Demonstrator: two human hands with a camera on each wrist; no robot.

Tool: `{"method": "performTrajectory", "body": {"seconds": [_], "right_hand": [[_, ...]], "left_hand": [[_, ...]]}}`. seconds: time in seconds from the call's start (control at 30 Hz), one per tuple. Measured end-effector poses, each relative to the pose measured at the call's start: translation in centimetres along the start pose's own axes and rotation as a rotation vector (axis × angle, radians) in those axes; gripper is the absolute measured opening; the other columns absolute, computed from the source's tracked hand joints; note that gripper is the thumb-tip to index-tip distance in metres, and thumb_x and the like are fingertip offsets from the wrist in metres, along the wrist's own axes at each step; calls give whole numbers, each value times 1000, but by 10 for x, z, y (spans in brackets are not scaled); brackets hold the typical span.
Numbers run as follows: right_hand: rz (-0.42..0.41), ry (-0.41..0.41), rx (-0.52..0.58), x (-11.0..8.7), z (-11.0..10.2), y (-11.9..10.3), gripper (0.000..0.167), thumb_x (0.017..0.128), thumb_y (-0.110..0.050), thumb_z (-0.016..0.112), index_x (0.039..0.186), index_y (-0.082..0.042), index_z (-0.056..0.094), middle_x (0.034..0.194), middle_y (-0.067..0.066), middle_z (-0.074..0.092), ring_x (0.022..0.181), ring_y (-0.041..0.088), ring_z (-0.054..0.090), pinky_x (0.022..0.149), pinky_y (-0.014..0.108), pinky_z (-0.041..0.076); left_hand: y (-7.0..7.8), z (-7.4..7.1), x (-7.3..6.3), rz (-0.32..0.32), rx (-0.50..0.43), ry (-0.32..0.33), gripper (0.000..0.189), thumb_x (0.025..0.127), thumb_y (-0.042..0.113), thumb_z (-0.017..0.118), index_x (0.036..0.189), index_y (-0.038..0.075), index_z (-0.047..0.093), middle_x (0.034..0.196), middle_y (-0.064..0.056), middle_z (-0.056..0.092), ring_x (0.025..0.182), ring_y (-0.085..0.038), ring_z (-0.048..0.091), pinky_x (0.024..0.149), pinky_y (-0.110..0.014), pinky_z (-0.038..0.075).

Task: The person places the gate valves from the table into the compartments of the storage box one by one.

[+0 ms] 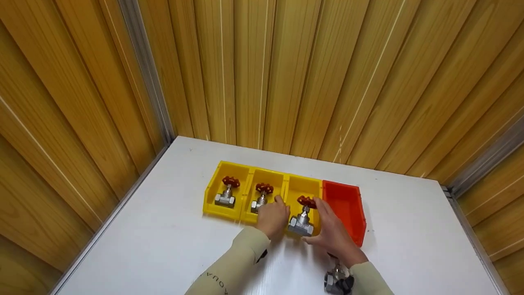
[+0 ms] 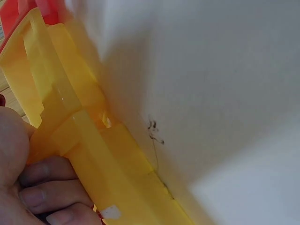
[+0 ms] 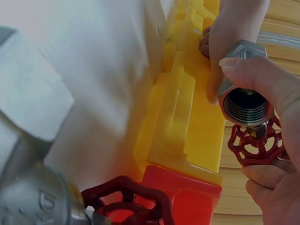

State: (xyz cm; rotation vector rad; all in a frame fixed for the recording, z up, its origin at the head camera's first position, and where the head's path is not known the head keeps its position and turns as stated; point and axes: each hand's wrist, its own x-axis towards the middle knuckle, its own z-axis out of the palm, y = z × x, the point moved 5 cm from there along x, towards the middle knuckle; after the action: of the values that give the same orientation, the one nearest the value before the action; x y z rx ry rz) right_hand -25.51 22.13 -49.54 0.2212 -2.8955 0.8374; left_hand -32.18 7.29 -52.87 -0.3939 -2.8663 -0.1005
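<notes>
My right hand (image 1: 336,234) holds a gate valve (image 1: 301,224) with a silver body and red handwheel over the third yellow bin. In the right wrist view, the thumb presses on the valve's (image 3: 243,101) body while fingers lie at the handwheel. My left hand (image 1: 273,217) is at the front of the yellow bins (image 1: 305,183), by the wall between the second and third. Its curled fingers (image 2: 49,171) grip that bin wall in the left wrist view. A second valve (image 1: 260,200) sits in the middle yellow bin, partly behind the left hand.
Another valve (image 1: 225,196) lies in the leftmost yellow bin. A red bin (image 1: 344,205) adjoins the row's right end. On the white table (image 1: 163,229), one more valve (image 1: 336,280) stands under my right wrist. Wood-patterned panels (image 1: 270,73) rise behind the table.
</notes>
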Motion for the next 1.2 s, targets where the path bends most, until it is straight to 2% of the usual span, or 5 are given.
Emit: {"method": "performTrajectory", "body": {"seconds": [0.2,0.57,0.8,1.0,1.2], "right_hand": [[3,-16,6,7,-1,3,119,61,-30,92,154,-21,19,153,4,32,133,30,45,100,46,47],[-9,-30,-1,16,-5,4,116,63,-28,91,154,-22,20,156,3,29,139,32,40,100,47,46],[-5,-56,9,22,-7,6,115,65,-29,90,155,-23,18,157,3,26,138,32,39,101,47,45],[-27,-63,-4,28,-5,11,112,67,-28,89,155,-20,20,157,5,28,139,33,39,102,47,45],[-2,-91,0,34,-3,16,112,68,-29,89,155,-21,19,157,6,28,140,34,37,102,48,44]], "left_hand": [[0,2,1,-5,-10,-34,42,101,45,43,101,5,53,50,1,47,40,-12,45,37,-28,36],[0,1,1,-12,-29,-13,43,100,46,45,103,4,55,52,-1,52,42,-15,51,40,-30,41],[-1,1,1,-12,-42,-54,44,101,45,42,107,3,54,52,-1,51,43,-15,50,41,-30,42],[-1,3,1,-11,-38,-42,40,101,44,44,100,5,53,49,1,46,40,-13,46,38,-29,38],[0,4,2,-6,-32,-92,42,102,46,40,104,5,52,49,3,42,40,-12,40,37,-27,33]]}}
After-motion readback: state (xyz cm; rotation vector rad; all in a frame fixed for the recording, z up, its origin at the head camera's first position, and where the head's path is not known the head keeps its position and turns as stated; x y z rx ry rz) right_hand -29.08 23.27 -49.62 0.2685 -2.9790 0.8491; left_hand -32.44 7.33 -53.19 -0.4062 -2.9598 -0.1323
